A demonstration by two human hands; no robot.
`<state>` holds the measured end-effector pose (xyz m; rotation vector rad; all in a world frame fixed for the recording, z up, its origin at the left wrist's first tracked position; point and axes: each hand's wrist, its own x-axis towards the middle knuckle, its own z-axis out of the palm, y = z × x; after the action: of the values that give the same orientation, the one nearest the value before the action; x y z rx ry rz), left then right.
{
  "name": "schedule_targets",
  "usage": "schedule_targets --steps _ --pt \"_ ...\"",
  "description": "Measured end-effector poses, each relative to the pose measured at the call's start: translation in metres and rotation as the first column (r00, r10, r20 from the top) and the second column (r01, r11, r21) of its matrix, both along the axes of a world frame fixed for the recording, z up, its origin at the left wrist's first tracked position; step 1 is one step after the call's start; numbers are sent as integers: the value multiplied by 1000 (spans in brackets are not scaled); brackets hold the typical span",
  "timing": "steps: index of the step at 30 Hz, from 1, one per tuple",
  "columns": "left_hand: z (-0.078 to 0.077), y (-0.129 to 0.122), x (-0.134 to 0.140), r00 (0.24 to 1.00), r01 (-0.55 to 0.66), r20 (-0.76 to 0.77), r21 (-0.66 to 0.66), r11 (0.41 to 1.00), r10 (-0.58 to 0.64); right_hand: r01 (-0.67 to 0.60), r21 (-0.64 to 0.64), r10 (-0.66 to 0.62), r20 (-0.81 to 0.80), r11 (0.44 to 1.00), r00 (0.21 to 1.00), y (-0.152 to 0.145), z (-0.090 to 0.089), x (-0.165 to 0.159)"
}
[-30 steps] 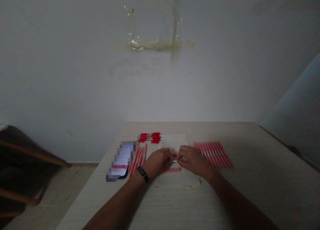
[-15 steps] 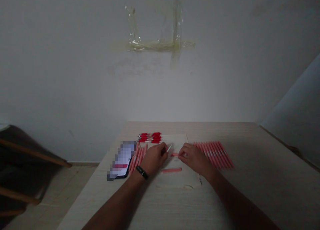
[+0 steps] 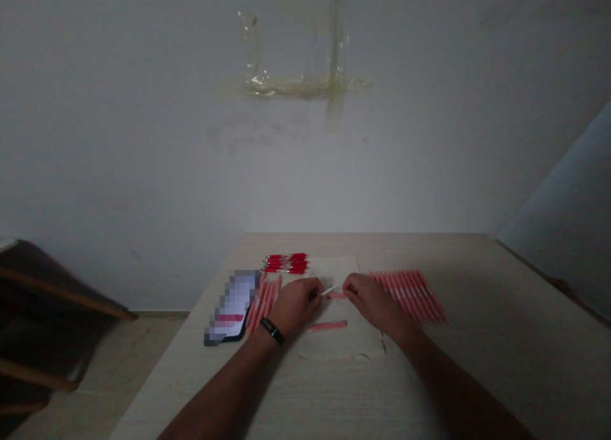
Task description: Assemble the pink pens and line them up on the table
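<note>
My left hand [image 3: 298, 300], with a dark band on its wrist, pinches a thin white stick [image 3: 329, 290], possibly a pen refill, which points right and slightly up. Opposite it, my right hand [image 3: 367, 297] has thumb and fingers pressed together; whatever may be between them is hidden. Below the stick's tip lies a short pink pen part [image 3: 337, 295], close to the right fingertips. Nearer to me, a longer pink pen part [image 3: 328, 325] rests on the pale sheet [image 3: 334, 344] under both hands.
Pink pens [image 3: 410, 293] lie in a slanted row on the right. Left of my left hand are more pink pen parts [image 3: 262, 303] and a phone [image 3: 236, 306] with a lit screen. Several red pens [image 3: 286, 263] lie behind. The table [image 3: 305, 402] meets the wall.
The white stick has tilted flatter and shifted right with my left hand. My right fingertips have moved slightly up and off the short pink part, exposing more of it.
</note>
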<state>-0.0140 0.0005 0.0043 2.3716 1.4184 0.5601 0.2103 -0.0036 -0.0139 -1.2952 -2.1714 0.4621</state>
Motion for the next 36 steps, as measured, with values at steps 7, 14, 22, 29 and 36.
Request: schedule_targets --steps 7,14,22,29,36 --pt "-1 -1 1 1000 20 16 6 1000 -21 -12 59 14 -31 998 999 2 2 3" --pt "-4 -1 1 999 38 23 30 999 -39 -37 85 37 -1 996 999 0 5 1" --pt "0 -1 1 999 45 20 15 999 -45 -30 96 31 -11 995 999 3 6 7" --pt "0 -1 2 997 71 25 25 997 -72 -100 72 99 10 992 995 2 8 6" --pt "-2 -2 4 996 91 15 8 996 -91 -124 41 124 7 991 992 -4 7 -3"
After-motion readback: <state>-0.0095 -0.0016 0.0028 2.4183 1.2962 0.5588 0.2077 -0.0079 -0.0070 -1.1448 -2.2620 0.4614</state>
